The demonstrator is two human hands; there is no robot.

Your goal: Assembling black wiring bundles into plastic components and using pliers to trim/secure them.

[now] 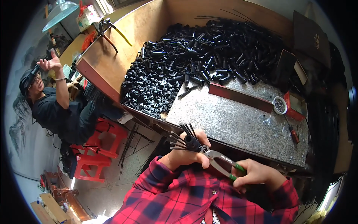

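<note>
My left hand [179, 157] is closed around a black tubular hub [191, 142] with several thin black rods fanning out from it. The rods point up and to the left. My right hand [259, 173] grips the green handles of a pair of pliers [213, 154], whose handles are spread apart. The pliers' metal jaws meet the hub's right side, beside my left thumb; what lies between them is too small to tell. Both hands are in front of my chest, at the near edge of the speckled worktop [201, 115].
Behind lie a heap of black tubular parts [209, 48] and a pile of small black ring-shaped pieces [147, 89]. A red bar [240, 98], white cup [279, 105], red box [296, 106] and screwdriver [294, 134] are rightward. At left are another person [63, 108] and red stools [91, 166].
</note>
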